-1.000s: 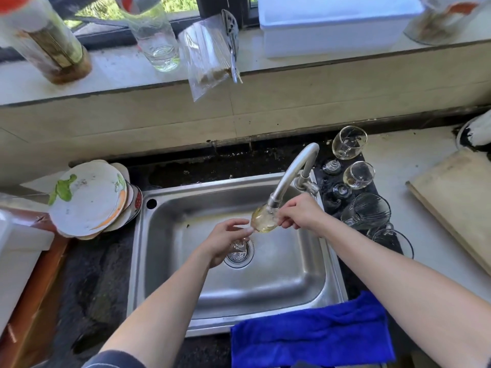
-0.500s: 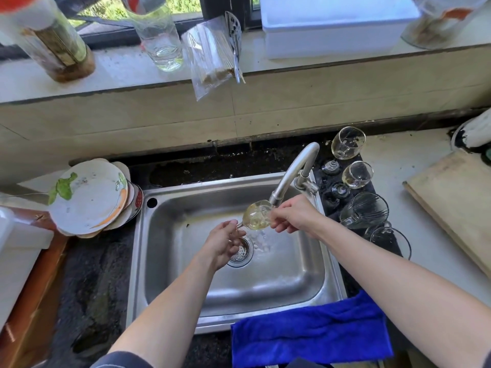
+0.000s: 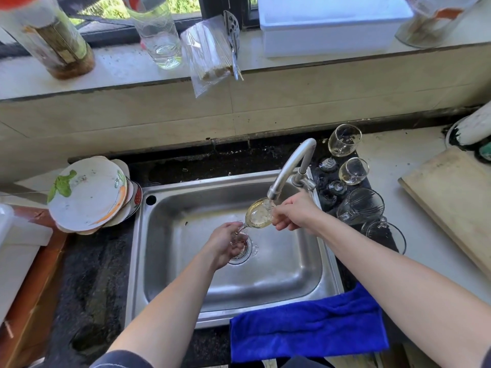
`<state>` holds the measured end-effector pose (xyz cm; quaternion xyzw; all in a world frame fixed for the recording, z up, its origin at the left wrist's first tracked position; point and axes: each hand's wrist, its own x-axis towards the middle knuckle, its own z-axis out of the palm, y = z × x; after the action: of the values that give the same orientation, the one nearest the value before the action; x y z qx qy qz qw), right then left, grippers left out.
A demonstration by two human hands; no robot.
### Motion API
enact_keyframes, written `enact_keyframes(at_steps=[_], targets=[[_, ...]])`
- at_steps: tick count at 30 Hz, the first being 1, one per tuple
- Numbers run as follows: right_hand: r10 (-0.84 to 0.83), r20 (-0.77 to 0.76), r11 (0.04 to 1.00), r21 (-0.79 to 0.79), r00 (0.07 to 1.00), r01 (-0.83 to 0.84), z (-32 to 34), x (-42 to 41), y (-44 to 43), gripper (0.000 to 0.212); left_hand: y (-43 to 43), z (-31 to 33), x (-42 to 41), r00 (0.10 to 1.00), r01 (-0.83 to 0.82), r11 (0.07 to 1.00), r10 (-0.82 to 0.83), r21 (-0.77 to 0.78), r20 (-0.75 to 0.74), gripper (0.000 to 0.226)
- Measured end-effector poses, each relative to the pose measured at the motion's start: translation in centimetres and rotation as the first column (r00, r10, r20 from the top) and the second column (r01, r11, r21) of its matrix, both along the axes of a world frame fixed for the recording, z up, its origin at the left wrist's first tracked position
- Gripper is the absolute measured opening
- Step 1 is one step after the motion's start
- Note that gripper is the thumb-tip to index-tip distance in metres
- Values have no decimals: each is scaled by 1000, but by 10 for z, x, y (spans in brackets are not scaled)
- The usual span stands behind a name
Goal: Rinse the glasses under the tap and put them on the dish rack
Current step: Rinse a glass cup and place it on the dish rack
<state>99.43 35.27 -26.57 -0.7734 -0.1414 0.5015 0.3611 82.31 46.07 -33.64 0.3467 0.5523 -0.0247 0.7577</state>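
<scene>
Bright daylight enters from the window [image 3: 186,6] at top, producing glare on the sink [image 3: 279,282] basin; wide-angle distortion curves the sill [image 3: 119,67] (strongest at corners), where the bottle [image 3: 47,35] appears soft.

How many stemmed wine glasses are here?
3. One clear stemmed wine glass is under the steel tap; a rear one and a nearer one lie on the dark mat beside it. More may be hidden.

Over the sink [image 3: 265,314] you hold a stemmed glass [image 3: 259,215] tilted just under the tap [image 3: 289,166], your left hand [image 3: 225,244] gripping its stem, your right hand [image 3: 295,213] pinching its bowl, with other glasses [image 3: 360,205] right of the sink.
</scene>
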Motion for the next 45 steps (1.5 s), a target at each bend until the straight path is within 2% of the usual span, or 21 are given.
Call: enact_keyframes(at_steps=[5, 8, 11, 14, 16, 20, 24, 28, 31, 33, 34, 36, 38, 40, 42, 43, 45], targets=[[77, 59, 996, 48, 995, -80, 1, 6, -4, 2, 0, 6, -5, 980, 175, 980, -182, -95, -77, 17], [67, 110, 997, 35, 992, -72, -3, 3, -5, 12, -6, 8, -4, 996, 81, 993, -84, -89, -21, 11], [-9, 63, 1000, 5, 998, 9, -4, -2, -7, 14, -8, 7, -3, 997, -66, 998, 66, -8, 34, 13], [-93, -29, 996, -14, 995, 93, 1, -4, -7, 10, -9, 12, -1, 998, -68, 997, 69, 35, -12, 1], [-128, -81, 991, -36, 988, 126, 3, -3, -8, 13, -6, 17, 0, 996, -44, 997, 49, 70, -72, 12], [-160, -59, 987, -36, 985, 158, -3, -5, -14, 13, 2, 36, 7, 983, 80, 960, -31, 267, -182, 14], [-177, 10, 983, 41, 984, 176, -8, -11, -18, 4, 12, 53, 6, 960, 205, 808, -55, 553, -275, 24], [-122, 26, 986, 122, 992, 118, -6, -18, -17, 16, 20, 62, 6, 942, 269, 705, -51, 656, -331, 25], [-139, -66, 972, 183, 988, 149, 1, -15, -15, 22, 20, 57, 9, 971, 198, 767, -68, 610, -230, 24], [-129, -131, 959, 237, 983, 157, 6, -15, -15, 15, 18, 50, 11, 982, 172, 828, -99, 533, -164, 24], [-98, -108, 956, 267, 989, 124, 7, -14, -15, 11, 18, 45, 11, 980, 185, 852, -125, 491, -153, 24], [15, 111, 953, 299, 994, -48, 7, -13, -19, 7, 19, 36, 14, 978, 203, 917, -169, 344, -126, 22], [183, 420, 918, 250, 889, -307, 4, -11, -23, 7, 23, 27, 20, 971, 227, 963, -211, 148, -114, 19], [332, 629, 821, 174, 702, -544, 0, -10, -30, 8, 25, 18, 29, 965, 239, 971, -235, 24, -118, 20], [409, 739, 736, 80, 536, -672, -4, -11, -35, 11, 25, 8, 42, 974, 203, 979, -199, 26, -105, 19], [418, 766, 725, 41, 488, -687, -5, -12, -35, 15, 25, 5, 49, 983, 165, 985, -159, 60, -92, 17], [440, 771, 745, -28, 460, -666, -3, -17, -29, 21, 26, -1, 62, 996, 76, 988, -69, 131, -59, 19]])
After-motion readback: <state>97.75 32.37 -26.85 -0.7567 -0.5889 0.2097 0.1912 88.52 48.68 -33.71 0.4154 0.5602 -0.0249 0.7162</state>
